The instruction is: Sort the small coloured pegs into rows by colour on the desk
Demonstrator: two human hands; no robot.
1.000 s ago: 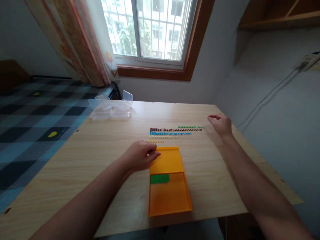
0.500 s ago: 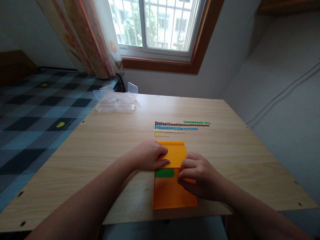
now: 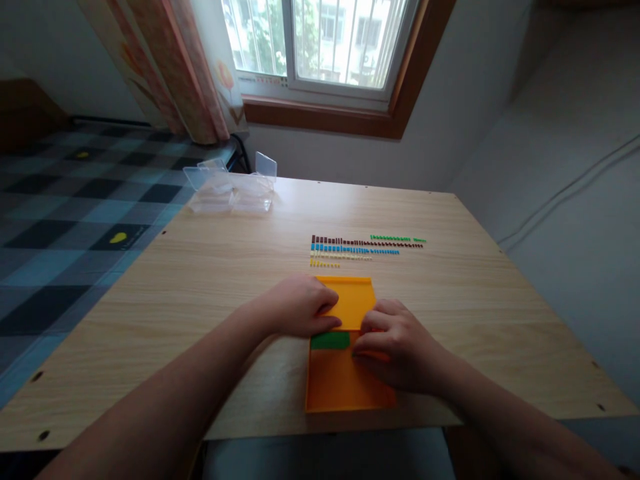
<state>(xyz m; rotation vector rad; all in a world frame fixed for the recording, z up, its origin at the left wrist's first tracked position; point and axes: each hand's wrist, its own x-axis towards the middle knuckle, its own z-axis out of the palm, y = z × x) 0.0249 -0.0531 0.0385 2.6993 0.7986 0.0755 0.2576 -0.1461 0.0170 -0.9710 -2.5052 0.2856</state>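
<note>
An orange box [image 3: 350,390] lies near the table's front edge, its yellow-orange upper panel [image 3: 354,297] on the far side. Inside, against the left wall, lies a flat green strip of blocks [image 3: 330,341]. My left hand [image 3: 305,307] is closed at the box's upper left, fingers curled and thumb along the edge between the two parts. Over the box's right side is my right hand [image 3: 395,343], closed in a pinch, its fingertips low inside beside the green strip's right end. Whatever is between those fingertips is too small or hidden to make out.
Beyond the box, small pieces lie in rows: green [image 3: 393,238], brown [image 3: 350,241], blue [image 3: 345,249], cream [image 3: 330,255] and yellow [image 3: 320,264]. Clear plastic containers [image 3: 230,193] stand at the table's far left. A bed with a checked cover [image 3: 100,193] is on the left.
The view has tilted slightly down. My right fingertips have shifted a little left, closer to the green strip. My left hand keeps its place on the box.
</note>
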